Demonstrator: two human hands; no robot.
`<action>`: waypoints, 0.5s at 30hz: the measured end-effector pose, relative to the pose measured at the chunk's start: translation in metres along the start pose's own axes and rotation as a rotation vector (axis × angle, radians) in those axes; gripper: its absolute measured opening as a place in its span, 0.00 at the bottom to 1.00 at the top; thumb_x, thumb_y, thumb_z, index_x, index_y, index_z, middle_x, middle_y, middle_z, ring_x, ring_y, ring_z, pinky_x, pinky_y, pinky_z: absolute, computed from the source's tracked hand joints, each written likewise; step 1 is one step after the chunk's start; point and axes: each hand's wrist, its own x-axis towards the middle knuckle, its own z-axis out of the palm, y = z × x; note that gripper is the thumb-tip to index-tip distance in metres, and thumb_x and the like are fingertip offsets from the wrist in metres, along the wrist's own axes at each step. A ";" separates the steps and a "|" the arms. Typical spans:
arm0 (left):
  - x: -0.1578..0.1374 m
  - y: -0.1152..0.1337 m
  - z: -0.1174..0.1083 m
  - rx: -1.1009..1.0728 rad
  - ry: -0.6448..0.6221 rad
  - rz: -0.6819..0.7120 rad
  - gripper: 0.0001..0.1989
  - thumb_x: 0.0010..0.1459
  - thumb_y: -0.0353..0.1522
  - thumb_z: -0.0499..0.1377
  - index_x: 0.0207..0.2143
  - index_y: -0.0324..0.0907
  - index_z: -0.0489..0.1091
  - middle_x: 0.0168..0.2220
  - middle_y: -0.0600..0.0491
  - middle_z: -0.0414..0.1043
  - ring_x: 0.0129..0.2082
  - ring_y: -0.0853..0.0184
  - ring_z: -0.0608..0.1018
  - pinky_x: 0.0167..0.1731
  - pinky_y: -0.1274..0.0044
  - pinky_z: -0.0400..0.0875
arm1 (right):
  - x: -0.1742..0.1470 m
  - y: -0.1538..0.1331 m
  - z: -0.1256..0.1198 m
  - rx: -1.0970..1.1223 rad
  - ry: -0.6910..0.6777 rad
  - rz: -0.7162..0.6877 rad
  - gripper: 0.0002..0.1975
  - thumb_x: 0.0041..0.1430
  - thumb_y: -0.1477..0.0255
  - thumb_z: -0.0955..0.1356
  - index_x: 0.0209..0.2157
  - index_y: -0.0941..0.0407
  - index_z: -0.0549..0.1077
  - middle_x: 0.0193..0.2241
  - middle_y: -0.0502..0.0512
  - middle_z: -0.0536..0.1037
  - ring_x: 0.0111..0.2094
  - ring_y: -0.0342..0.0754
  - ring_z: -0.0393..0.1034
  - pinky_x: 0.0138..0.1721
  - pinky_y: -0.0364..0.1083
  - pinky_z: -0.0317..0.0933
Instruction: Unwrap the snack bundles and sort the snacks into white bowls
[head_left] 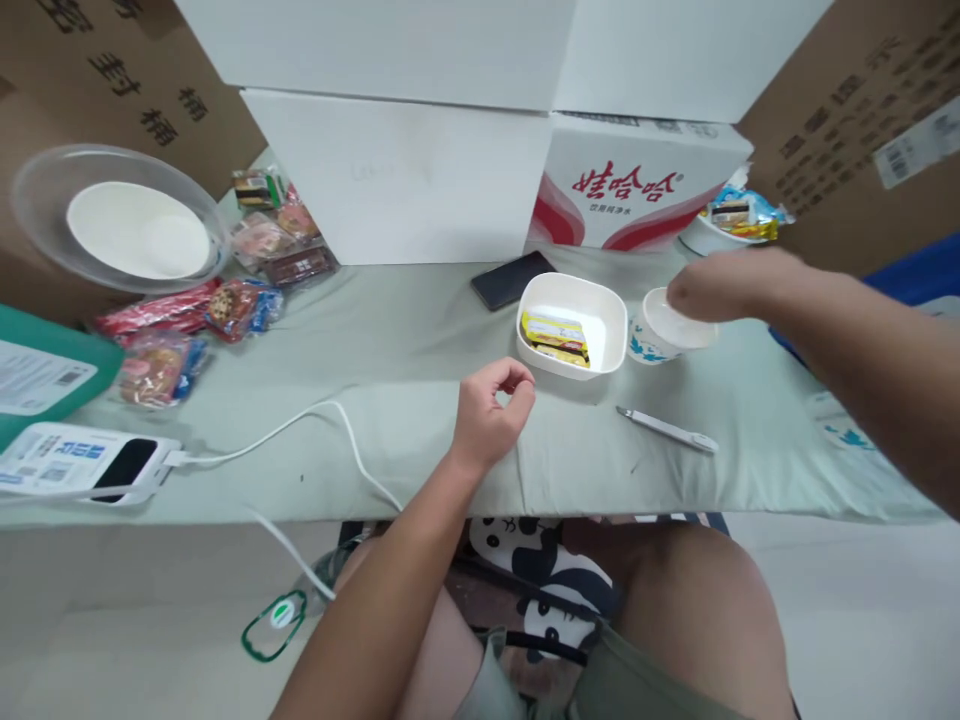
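My left hand (495,408) hovers over the table's front part with its fingers curled in and the thumb bent toward them. Nothing shows in it. Just beyond it stands a white rounded plastic box (609,335) with a few yellow-wrapped snack packs (556,335) in its left side. My right hand (739,285) is above a white paper cup with blue leaf prints (651,343), covering part of its rim. That hand is blurred and its fingers are hidden. A white utility knife (667,430) lies in front of the cup.
A black phone (513,280) lies behind the box. Packaged snacks (232,305) and a clear-rimmed bowl (30,215) are at left. A cable (341,415) runs from a white power bank (127,465). White cartons (405,180) close off the back; a snack-filled bowl (709,238) stands back right.
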 end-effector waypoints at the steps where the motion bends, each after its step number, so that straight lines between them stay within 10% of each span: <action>1: 0.001 0.000 -0.001 -0.008 0.003 -0.002 0.06 0.52 0.31 0.56 0.23 0.44 0.67 0.23 0.56 0.69 0.26 0.69 0.70 0.32 0.76 0.68 | 0.002 -0.013 -0.012 -0.057 0.000 -0.017 0.12 0.60 0.62 0.69 0.27 0.54 0.76 0.25 0.63 0.75 0.36 0.63 0.76 0.37 0.63 0.68; 8: 0.013 -0.004 0.005 -0.080 0.044 -0.052 0.06 0.52 0.32 0.56 0.23 0.43 0.67 0.22 0.56 0.68 0.25 0.70 0.69 0.31 0.76 0.67 | 0.082 -0.145 -0.017 -0.149 -0.005 -0.455 0.16 0.67 0.67 0.65 0.54 0.51 0.76 0.55 0.59 0.77 0.55 0.64 0.70 0.51 0.58 0.63; 15: 0.022 -0.006 -0.002 -0.136 0.030 -0.063 0.05 0.52 0.31 0.56 0.23 0.43 0.66 0.22 0.56 0.67 0.25 0.70 0.69 0.31 0.76 0.67 | 0.130 -0.136 0.017 -0.263 -0.250 -0.570 0.39 0.53 0.69 0.76 0.66 0.45 0.66 0.54 0.59 0.79 0.47 0.56 0.75 0.44 0.51 0.64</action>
